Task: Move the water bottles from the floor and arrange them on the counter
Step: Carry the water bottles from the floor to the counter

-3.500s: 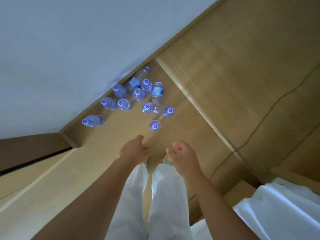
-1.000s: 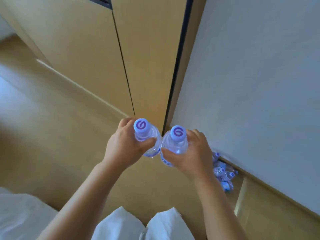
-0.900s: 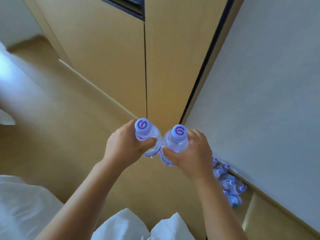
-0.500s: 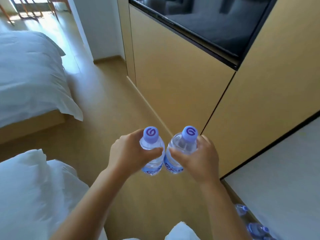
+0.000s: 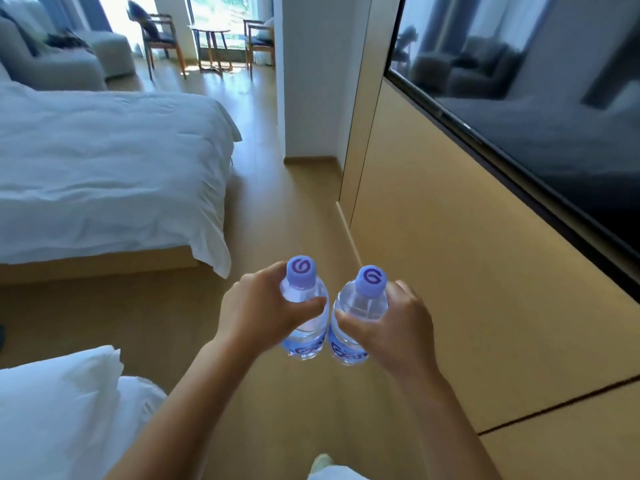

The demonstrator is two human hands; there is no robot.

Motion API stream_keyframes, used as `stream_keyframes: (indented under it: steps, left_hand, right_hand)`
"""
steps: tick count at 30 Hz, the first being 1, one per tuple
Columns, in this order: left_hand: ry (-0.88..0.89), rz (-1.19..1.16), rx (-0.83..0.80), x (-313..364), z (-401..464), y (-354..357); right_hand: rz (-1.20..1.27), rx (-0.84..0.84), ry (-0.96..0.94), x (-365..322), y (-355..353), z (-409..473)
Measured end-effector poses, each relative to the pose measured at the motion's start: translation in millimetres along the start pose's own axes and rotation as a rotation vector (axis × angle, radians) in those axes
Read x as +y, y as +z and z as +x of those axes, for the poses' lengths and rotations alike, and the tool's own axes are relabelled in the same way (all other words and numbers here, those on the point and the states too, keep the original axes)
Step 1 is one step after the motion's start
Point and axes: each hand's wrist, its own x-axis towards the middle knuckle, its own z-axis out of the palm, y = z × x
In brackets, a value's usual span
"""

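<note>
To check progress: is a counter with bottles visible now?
No, only the two bottles gripped in the left hand and right hand show.

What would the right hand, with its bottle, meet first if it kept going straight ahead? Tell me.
Probably nothing nearby. The right hand holds a clear plastic water bottle with a purple cap upright over bare wooden floor. The tan wooden wall panel runs alongside on its right; depth is uncertain.

Clear glossy plastic bottles, matt wood floor, rumpled white cloth bed
</note>
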Motion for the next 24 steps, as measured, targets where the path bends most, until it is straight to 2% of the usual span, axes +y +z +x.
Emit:
stream_keyframes:
  steps: [5, 16, 24]
  left_hand:
    - [-0.085, 0.000, 0.071, -2, 78, 3]
    - [-0.185, 0.022, 0.135, -66, 271, -8]
    - [-0.170, -0.016, 0.088, -114, 442, -46]
  right_hand:
    - [0.001, -0.052, -0.111, 8, 32, 95]
    - [0.038, -0.196, -0.153, -5, 162, 272]
    - [0.025, -0.150, -0.119, -48, 258, 418]
